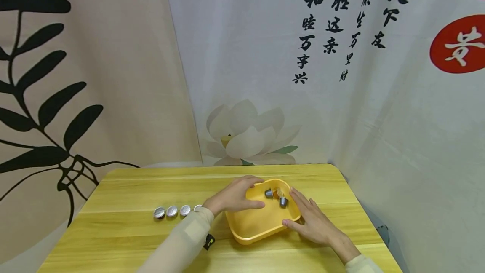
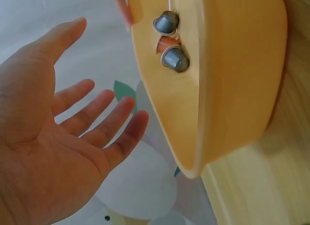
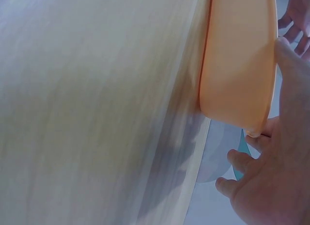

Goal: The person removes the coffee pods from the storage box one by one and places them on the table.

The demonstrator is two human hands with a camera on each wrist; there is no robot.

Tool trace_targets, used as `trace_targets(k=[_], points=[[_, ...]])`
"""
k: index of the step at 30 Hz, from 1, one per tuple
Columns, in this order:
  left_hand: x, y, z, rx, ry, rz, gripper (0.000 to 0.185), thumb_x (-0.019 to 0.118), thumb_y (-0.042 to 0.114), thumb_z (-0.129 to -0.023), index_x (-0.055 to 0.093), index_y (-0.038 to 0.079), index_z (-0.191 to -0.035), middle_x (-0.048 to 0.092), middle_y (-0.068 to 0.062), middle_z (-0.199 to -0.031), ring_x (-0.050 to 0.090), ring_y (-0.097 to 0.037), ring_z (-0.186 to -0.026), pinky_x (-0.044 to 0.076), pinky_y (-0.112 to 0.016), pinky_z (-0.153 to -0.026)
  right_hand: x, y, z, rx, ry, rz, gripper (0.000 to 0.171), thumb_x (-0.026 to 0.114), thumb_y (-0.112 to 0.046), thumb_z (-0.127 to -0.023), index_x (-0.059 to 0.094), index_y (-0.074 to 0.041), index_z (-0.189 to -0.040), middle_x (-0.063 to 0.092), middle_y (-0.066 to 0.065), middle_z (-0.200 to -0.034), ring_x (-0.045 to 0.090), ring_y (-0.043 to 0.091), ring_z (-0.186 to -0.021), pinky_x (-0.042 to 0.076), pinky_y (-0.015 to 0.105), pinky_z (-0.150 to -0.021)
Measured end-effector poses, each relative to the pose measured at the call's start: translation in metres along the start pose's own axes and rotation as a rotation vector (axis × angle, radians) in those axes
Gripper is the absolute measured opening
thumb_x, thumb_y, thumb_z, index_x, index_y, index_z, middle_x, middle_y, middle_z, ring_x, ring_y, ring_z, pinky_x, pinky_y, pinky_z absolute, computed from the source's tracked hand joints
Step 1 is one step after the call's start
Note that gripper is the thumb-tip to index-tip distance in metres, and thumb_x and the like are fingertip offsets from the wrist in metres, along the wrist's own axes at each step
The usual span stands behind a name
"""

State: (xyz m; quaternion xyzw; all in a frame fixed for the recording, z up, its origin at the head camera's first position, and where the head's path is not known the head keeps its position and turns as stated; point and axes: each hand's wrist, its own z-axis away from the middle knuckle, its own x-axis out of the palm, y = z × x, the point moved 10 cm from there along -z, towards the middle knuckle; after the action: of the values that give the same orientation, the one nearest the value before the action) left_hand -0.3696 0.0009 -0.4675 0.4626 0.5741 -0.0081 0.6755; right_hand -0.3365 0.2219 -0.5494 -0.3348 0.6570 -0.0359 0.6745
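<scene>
A yellow plastic tray (image 1: 254,224) stands on the wooden table (image 1: 125,231), right of centre. Inside at its far end lie two grey capsules (image 1: 269,193) (image 1: 283,201) and an orange one (image 1: 279,191). My left hand (image 1: 254,192) is at the tray's left rim with its fingers spread and relaxed. In the left wrist view the left hand's palm (image 2: 82,118) is open beside the tray (image 2: 232,79), apart from it. My right hand (image 1: 299,212) lies along the right rim with straight fingers. Its thumb (image 3: 290,65) touches the tray wall (image 3: 240,60).
Several silver capsules (image 1: 172,210) stand in a row on the table left of the tray. Printed fabric backdrops (image 1: 265,75) hang behind the table and along its right edge. Bare wood lies in front of the tray.
</scene>
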Motion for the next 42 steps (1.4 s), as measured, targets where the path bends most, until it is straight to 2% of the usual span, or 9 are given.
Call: trace_targets(k=[7,14,27,33,42], points=[[0.014,-0.005,-0.014,-0.034,-0.028,-0.014,0.075,0.083,0.044,-0.103,0.056,0.009,-0.164,0.061,-0.012,-0.168,0.069,-0.036,-0.142,0.060,-0.053,-0.119,0.001,-0.002,0.000,-0.011,-0.008,0.003,0.103,0.067,-0.067,-0.107,0.024,-0.007,-0.180,0.023,0.016,-0.189,0.033,0.047,-0.171,0.021,0.083,-0.135],[0.022,-0.010,-0.022,-0.072,-0.053,-0.002,0.076,0.083,0.042,-0.103,0.056,0.008,-0.164,0.062,-0.010,-0.167,0.069,-0.036,-0.143,0.061,-0.050,-0.118,0.001,-0.002,0.000,-0.008,-0.009,0.016,0.103,0.067,-0.067,-0.108,0.024,-0.007,-0.180,0.022,0.016,-0.189,0.033,0.046,-0.172,0.021,0.082,-0.135],[0.034,-0.012,-0.037,-0.082,-0.084,0.014,0.073,0.082,0.039,-0.105,0.056,0.003,-0.163,0.061,-0.014,-0.168,0.069,-0.040,-0.143,0.062,-0.050,-0.117,-0.001,-0.002,-0.001,-0.004,-0.005,0.024,0.104,0.067,-0.067,-0.107,0.023,-0.008,-0.180,0.023,0.016,-0.189,0.035,0.045,-0.171,0.021,0.082,-0.135],[0.043,-0.016,-0.043,-0.132,-0.100,0.013,0.072,0.082,0.038,-0.104,0.058,0.005,-0.163,0.062,-0.012,-0.168,0.069,-0.039,-0.143,0.062,-0.051,-0.116,0.001,-0.001,-0.001,-0.001,-0.011,0.019,0.103,0.067,-0.066,-0.108,0.023,-0.008,-0.180,0.022,0.015,-0.189,0.034,0.046,-0.171,0.020,0.083,-0.135],[0.057,-0.022,-0.052,-0.165,-0.132,-0.079,0.069,0.084,0.034,-0.104,0.059,0.009,-0.163,0.063,-0.011,-0.167,0.061,-0.034,-0.153,0.053,-0.051,-0.128,0.001,-0.002,0.000,0.002,-0.014,0.014,0.103,0.067,-0.067,-0.108,0.023,-0.008,-0.180,0.023,0.016,-0.189,0.034,0.046,-0.172,0.020,0.082,-0.135]])
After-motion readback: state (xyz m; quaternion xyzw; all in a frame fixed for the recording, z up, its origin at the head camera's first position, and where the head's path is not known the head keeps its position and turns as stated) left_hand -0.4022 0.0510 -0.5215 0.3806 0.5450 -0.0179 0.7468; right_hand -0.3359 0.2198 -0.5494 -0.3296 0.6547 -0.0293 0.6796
